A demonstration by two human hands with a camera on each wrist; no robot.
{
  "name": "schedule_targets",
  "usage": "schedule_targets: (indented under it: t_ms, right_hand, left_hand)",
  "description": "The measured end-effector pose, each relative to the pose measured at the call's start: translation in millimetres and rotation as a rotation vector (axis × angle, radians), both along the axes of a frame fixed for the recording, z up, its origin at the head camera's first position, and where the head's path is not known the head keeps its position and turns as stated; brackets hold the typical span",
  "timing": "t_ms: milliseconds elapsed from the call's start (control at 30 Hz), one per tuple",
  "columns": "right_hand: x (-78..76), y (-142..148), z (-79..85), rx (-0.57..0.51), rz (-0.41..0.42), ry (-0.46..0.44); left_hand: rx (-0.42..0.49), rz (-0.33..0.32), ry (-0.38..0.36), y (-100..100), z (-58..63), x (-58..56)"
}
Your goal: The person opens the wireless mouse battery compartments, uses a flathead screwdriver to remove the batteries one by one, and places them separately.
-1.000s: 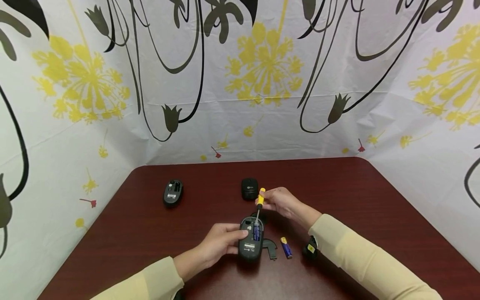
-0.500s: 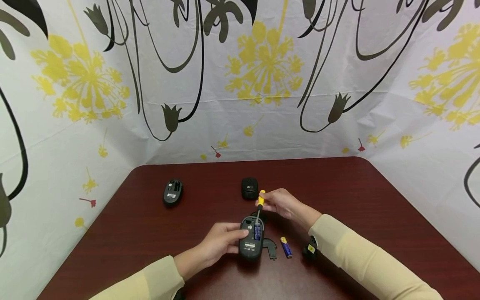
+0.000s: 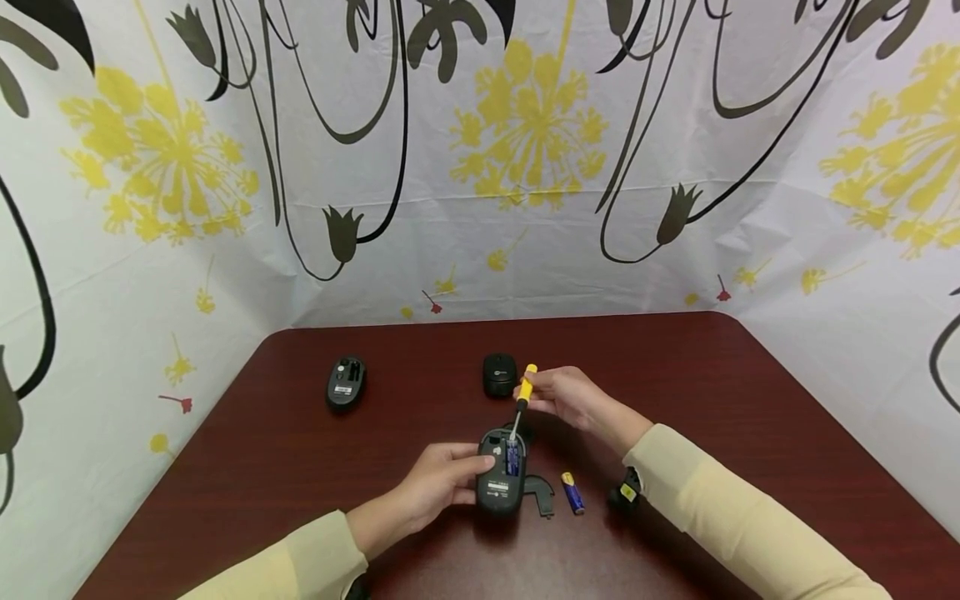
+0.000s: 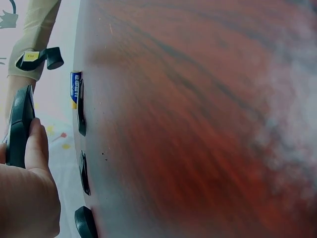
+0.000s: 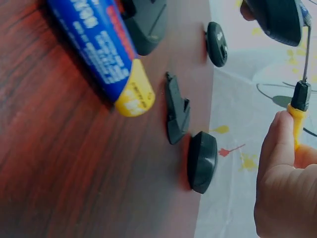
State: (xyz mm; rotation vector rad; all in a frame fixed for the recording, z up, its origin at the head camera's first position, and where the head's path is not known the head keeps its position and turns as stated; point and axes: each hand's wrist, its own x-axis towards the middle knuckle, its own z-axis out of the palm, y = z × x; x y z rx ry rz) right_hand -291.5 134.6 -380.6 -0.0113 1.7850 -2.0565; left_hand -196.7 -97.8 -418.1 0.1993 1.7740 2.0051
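My left hand [image 3: 442,479] grips a dark computer mouse [image 3: 498,497] by its side, underside facing up, thumb across its face. A blue battery [image 3: 513,458] sits in the mouse's open compartment. My right hand [image 3: 573,400] pinches the yellow handle of a screwdriver [image 3: 528,383]. Its metal shaft slants down to the battery's upper end; whether the tip touches is too small to tell. In the right wrist view, the screwdriver [image 5: 301,94] reaches up to the held mouse [image 5: 280,22]. To the right of the mouse lie a curved dark cover [image 3: 539,495] and a loose blue-and-yellow battery [image 3: 572,493].
An upturned mouse [image 3: 347,385] lies at the back left of the brown table [image 3: 247,467]. Another black mouse [image 3: 499,375] stands near the back middle, close to my right fingers. A dark cover piece [image 5: 177,111] shows in the right wrist view. Patterned cloth [image 3: 465,275] hangs behind the table.
My right hand has moved slightly up and to the right, so the screwdriver leans more to the right. My left hand and the mouse have shifted only a little.
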Motion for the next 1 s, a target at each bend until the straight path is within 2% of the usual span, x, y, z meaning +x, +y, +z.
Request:
schedule_targets:
  t_ms: [300,567,733,1000]
  right_hand:
    - [-3.2,10,13.2,-0.052,0.008,0.078]
    - [-7.4,25,28.9,-0.040,-0.012,0.136]
    - [-9.6,36,31.0,-0.010,-0.024,0.154]
    - [-16.0,51,29.2,0.062,-0.063,0.134]
  left_hand:
    - [0.020,0.015,-0.004,-1,0.5,-0.7]
    - [0.042,0.019,0.009,-3,-0.3,-0.2]
    - [0.054,0.015,0.010,-4,-0.9,-0.9]
    - [0.053,0.019,0.014,-4,-0.9,-1.8]
